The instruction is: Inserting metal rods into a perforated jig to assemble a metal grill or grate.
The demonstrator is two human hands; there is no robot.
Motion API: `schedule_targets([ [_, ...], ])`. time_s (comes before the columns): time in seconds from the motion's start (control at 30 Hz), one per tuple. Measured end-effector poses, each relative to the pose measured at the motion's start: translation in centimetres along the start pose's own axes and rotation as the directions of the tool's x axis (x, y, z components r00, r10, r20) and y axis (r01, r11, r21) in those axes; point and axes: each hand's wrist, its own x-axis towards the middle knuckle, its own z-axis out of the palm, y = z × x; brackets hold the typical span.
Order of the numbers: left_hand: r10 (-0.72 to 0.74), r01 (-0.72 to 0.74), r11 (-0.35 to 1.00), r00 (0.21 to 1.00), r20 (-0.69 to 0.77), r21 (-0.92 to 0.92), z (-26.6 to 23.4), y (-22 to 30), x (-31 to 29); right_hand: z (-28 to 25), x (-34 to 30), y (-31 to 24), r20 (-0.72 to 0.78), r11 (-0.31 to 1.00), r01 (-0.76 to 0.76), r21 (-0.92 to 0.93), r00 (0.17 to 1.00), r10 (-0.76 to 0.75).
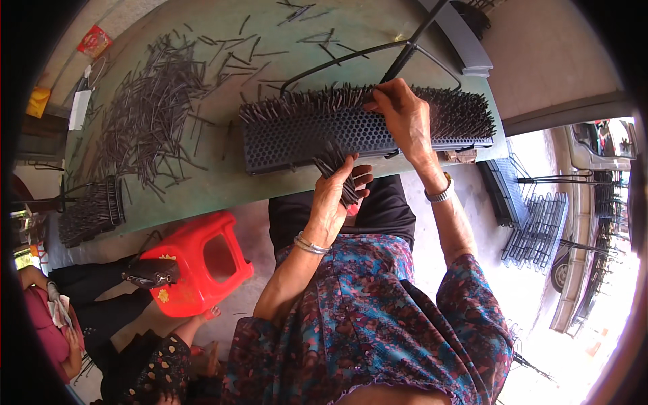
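Right hand [407, 121] arched over perforated block [297, 138] — left hand [331, 192] curled round sticks [330, 162]

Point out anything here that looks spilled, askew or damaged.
Nothing plainly looks damaged. The only untidiness: several dark strips lie strewn at odd angles across the far side of the green table, apart from the main heap on its left.
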Motion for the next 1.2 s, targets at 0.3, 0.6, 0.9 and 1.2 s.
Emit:
schedule_targets([
  [0.3,0.078,-0.083,0.985,0.996,-0.041,-0.148,-0.3,-0.8,0.0,0.3,0.4,1.0,0.012,0.998,0.052,-0.025,0.999,-0.051],
  [0.6,0.058,-0.059,0.997,0.998,-0.020,-0.049,-0.7,-0.8,0.2,0.3,0.5,0.9,0.018,0.998,0.060,-0.036,0.998,-0.059],
  [0.9,0.085,-0.087,0.993,0.996,-0.023,-0.082,0.3,-0.3,-0.6,-0.7,1.5,0.3,0.209,0.990,0.107,-0.094,0.974,-0.085],
  [1.2,0.097,-0.097,0.993,0.995,-0.004,-0.073,0.3,-0.4,-0.8,0.6,1.1,1.9,0.168,0.780,0.385,-0.492,0.922,-0.349],
])
